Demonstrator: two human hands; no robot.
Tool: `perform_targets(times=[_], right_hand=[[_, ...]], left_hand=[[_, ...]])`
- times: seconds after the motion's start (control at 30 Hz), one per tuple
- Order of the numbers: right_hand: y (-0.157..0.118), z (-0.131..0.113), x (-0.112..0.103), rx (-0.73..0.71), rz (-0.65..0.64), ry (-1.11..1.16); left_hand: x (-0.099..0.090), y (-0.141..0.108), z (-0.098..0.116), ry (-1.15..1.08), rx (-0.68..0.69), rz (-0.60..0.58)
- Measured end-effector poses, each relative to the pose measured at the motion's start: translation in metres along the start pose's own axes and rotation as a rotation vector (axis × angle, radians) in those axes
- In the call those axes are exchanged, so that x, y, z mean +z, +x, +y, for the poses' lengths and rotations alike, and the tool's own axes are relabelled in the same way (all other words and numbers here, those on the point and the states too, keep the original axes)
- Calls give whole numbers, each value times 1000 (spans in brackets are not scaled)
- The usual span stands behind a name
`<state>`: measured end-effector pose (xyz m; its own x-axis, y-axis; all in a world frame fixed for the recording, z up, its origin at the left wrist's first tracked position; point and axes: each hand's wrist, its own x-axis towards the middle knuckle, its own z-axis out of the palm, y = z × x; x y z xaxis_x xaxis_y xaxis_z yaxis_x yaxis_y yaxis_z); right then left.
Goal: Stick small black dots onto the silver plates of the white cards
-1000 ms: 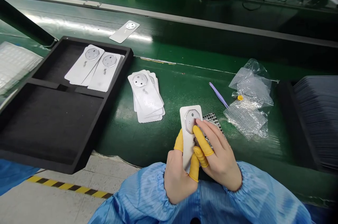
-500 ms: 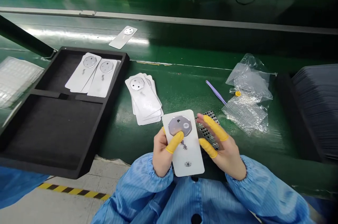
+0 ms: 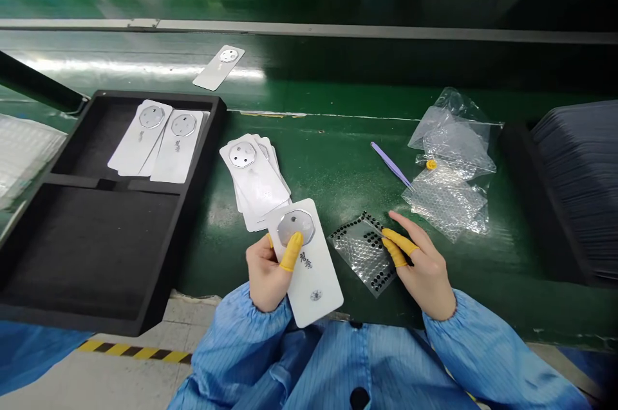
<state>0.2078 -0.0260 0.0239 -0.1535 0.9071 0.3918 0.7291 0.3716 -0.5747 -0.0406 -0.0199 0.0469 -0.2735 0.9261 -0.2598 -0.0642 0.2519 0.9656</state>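
My left hand [image 3: 273, 268] grips a white phone back panel [image 3: 316, 268] with a grey octagonal camera area at its upper end; my yellow-covered thumb presses across its face. My right hand [image 3: 418, 265] is closed in a pinch of yellow-covered thumb and finger over a clear sheet with black dots [image 3: 360, 252] on the table. A thin pale piece sticks out from the fingertips; what it is I cannot make out. Behind the held panel lies a stack of similar white panels [image 3: 258, 185].
To the left, a black foam tray [image 3: 200, 159] carries several white panels [image 3: 176, 149]. Another panel [image 3: 218, 69] lies farther back. Purple tweezers [image 3: 391, 165], clear plastic bags [image 3: 449, 139] and a yellow finger cot [image 3: 431, 165] are right of centre. Dark stacked trays [image 3: 579, 185] stand far right.
My left hand has shifted left with the panel, which tilts more. My right hand has gone from spread fingers to a pinch over the dotted sheet, now more fully visible.
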Motion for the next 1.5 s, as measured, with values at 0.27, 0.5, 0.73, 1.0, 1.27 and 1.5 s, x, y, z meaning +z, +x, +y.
perform_targets(times=[0.27, 0.5, 0.73, 1.0, 1.27, 1.5], right_hand=[[73, 5, -47, -252, -423, 102], [93, -7, -20, -389, -340, 5], [55, -36, 2, -379, -349, 238], [54, -30, 7, -559, -232, 60], [45, -17, 24, -638, -155, 116], [44, -18, 35, -300, -274, 308]], left_hand=[[0, 8, 4, 286, 181, -364], [27, -8, -1, 159, -26, -398], [28, -2, -1, 18, -140, -498], [26, -2, 1, -6, -201, -587], [29, -4, -2, 178, -52, -543], [28, -1, -8, 355, 55, -506]])
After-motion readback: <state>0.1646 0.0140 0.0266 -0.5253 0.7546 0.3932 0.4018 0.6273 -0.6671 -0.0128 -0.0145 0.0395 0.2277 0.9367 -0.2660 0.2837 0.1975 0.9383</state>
